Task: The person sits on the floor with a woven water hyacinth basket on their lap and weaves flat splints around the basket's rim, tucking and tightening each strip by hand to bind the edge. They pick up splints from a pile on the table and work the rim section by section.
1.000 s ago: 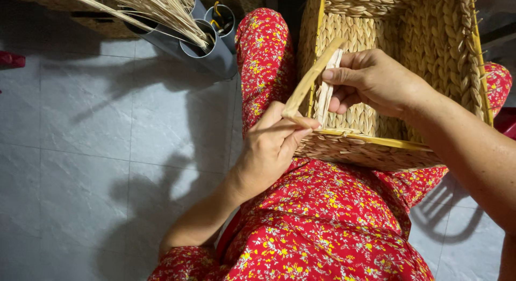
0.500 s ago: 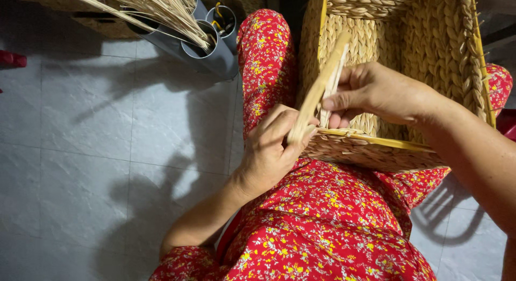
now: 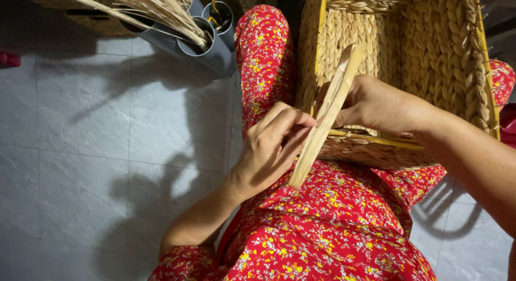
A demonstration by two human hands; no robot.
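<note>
Now the flat straw strip [image 3: 322,119] has slid down through the left hand [image 3: 269,152], its lower end over the red floral lap [image 3: 333,227]; those fingers pinch it, the right hand [image 3: 381,106] grips it higher. Beyond, the woven basket [image 3: 457,71] rests on the knees, rim unfinished; grey tubes [image 3: 207,47] of straw stand farthest.

- No packages, labels, signs or screens in view.
- Red object [image 3: 9,59] at far left edge, cut off: possibly a package, too little shown to tell.
</note>
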